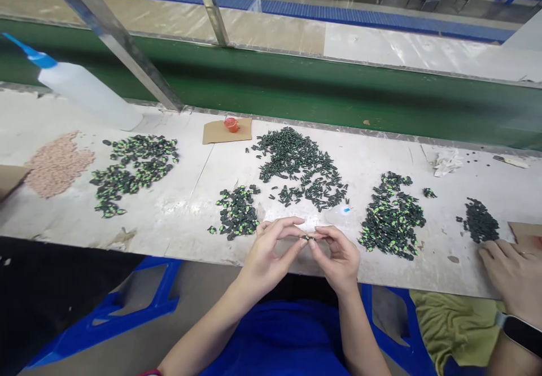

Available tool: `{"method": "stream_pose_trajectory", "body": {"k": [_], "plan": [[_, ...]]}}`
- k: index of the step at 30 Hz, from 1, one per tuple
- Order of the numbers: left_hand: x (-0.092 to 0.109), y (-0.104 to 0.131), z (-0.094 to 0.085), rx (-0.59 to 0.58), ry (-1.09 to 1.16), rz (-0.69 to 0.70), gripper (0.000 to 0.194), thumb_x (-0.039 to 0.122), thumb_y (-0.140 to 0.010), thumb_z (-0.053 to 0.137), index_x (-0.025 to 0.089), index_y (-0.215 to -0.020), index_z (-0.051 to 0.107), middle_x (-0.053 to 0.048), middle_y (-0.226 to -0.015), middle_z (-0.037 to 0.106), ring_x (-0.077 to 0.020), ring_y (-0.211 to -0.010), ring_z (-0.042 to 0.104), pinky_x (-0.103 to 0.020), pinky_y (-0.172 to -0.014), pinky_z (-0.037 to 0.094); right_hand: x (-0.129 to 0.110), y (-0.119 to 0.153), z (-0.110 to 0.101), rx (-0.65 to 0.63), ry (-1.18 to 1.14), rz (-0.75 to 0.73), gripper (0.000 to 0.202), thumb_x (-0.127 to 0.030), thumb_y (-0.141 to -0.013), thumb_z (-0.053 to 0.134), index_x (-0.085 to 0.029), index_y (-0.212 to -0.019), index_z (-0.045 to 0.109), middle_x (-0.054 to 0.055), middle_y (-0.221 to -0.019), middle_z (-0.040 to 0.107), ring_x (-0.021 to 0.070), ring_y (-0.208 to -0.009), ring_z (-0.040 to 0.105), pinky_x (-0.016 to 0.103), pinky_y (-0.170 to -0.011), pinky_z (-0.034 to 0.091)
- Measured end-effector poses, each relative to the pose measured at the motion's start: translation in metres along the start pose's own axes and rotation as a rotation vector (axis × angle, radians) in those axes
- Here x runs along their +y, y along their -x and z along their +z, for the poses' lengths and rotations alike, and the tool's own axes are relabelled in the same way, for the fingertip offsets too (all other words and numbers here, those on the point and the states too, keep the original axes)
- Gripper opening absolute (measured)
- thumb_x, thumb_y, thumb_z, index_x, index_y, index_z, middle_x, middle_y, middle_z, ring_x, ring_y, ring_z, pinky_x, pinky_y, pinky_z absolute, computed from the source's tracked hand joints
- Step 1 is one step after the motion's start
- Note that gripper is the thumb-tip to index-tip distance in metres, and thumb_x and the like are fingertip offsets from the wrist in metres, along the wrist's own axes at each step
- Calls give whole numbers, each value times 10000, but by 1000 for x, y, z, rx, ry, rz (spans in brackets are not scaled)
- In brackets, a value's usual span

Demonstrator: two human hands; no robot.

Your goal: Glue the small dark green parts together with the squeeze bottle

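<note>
2 hands, left [273, 252] and right [336, 254], meet over the white table [190, 184], fingertips pinching 1 small dark piece [307, 238] between them; a pile of dark green pieces [298, 164] lies beyond; 1 small bottle [339, 213] is just beside the right.

The white table [186, 212] is scuffed; on it lie dark piles [239, 212], pinkish bits [59, 164], cardboard [215, 132].
</note>
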State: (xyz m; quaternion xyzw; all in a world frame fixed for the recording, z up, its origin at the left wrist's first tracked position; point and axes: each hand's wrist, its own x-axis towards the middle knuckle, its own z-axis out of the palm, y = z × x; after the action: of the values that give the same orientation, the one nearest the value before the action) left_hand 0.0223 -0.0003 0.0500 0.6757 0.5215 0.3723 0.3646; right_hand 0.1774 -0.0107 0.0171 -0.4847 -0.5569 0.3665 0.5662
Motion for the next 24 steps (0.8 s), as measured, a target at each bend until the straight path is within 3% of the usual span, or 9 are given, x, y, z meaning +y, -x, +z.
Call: {"method": "stream_pose_trajectory", "body": {"k": [7, 11, 15, 18, 20, 22, 24], "plan": [[2, 2, 1, 139, -105, 207, 123, 157, -875, 569, 234, -971, 556, 1, -856, 743, -182, -846, 680, -356, -812, 439, -2, -1, 5, 16, -77, -27, 87, -226, -793, 650, -221, -879, 635, 27, -725, 643, 160, -688, 632, 308, -639, 547], [1, 0, 3, 148, -147, 338, 189, 109, -871, 560, 240, -1001, 520, 26, -832, 743, -152, -738, 668, -348, -818, 409, 2, 0, 5, 23, -138, -32, 104, -189, -789, 649, -226, -884, 631, 14, -722, 622, 154, -688, 623, 294, -641, 538], [-7, -1, 12, 13, -238, 316, 213, 105, -896, 499, 228, -1069, 500, -10, -942, 738, -165, -853, 680, -391, -952, 347, 9, 2, -5, -30, 4, -8, 107, -172, -797, 629, -224, -888, 653, 27, -776, 651, 155, -702, 634, 281, -636, 540], [-13, -3, 18, -193, -261, 268, 293, 125, -900, 500, 227, -1173, 465, -39, -1052, 720, -191, -1030, 638, -444, -1037, 268, 9, 5, -19, -72, 242, -6, 113, -172, -813, 609, -220, -902, 660, 24, -777, 664, 153, -688, 639, 276, -637, 540], [-19, -6, 17, -241, -296, 259, 336, 156, -897, 523, 232, -1219, 461, -58, -1100, 707, -213, -1097, 600, -474, -1053, 237, 8, 8, -31, -50, 427, -11, 106, -186, -825, 597, -215, -905, 660, 22, -767, 667, 154, -673, 640, 283, -646, 544], [-27, -13, 10, -155, -387, 247, 302, 157, -900, 517, 241, -1191, 515, -72, -1111, 704, -244, -1124, 574, -504, -1044, 227, 7, 9, -43, 22, 591, -35, 93, -212, -840, 582, -208, -891, 660, 29, -767, 670, 160, -666, 642, 295, -658, 547], [-36, -23, -2, 14, -508, 204, 272, 114, -903, 480, 253, -1109, 592, -73, -1110, 707, -271, -1134, 556, -529, -1018, 231, 7, 10, -55, 123, 716, -67, 109, -245, -855, 575, -197, -902, 661, 47, -795, 677, 164, -663, 637, 305, -660, 548]]}}
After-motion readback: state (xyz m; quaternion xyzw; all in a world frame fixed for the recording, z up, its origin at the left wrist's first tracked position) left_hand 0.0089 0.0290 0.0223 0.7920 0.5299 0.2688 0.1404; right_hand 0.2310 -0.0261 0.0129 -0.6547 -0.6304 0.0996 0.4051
